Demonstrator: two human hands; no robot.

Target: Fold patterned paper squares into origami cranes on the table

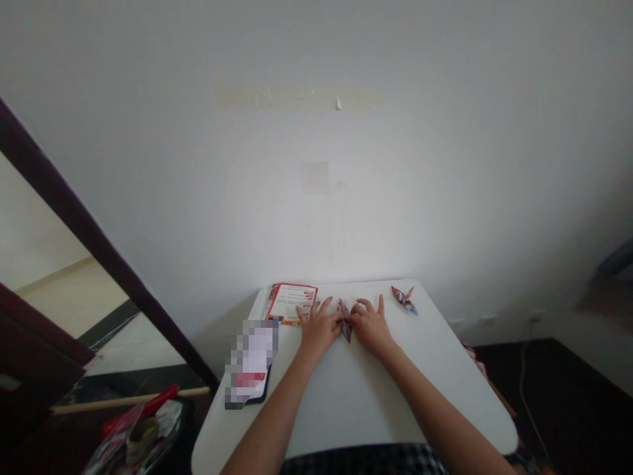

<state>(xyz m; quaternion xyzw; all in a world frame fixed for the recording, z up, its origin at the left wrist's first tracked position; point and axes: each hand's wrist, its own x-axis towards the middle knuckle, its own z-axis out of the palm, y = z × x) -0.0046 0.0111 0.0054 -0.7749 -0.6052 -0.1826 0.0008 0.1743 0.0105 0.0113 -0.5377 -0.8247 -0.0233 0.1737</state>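
A narrow, diamond-shaped piece of folded printed paper (345,330) lies on the white table (356,402) between my hands. My left hand (320,324) grips its left side with thumb and index finger, the other fingers spread out. From the other side, my right hand (370,324) pinches the same paper near its middle, its little finger raised. The fingertips hide part of the folds. To the right sits a folded paper crane (405,301) with printed colours. Beyond my left hand is a stack of printed sheets (291,302) with red edges.
A phone (253,363), its screen blurred out, lies along the table's left edge. The white wall (316,224) stands right behind the table. On the floor at lower left are a bag-lined bin (148,435) and a wooden stick (190,392). A cable (525,382) hangs at right.
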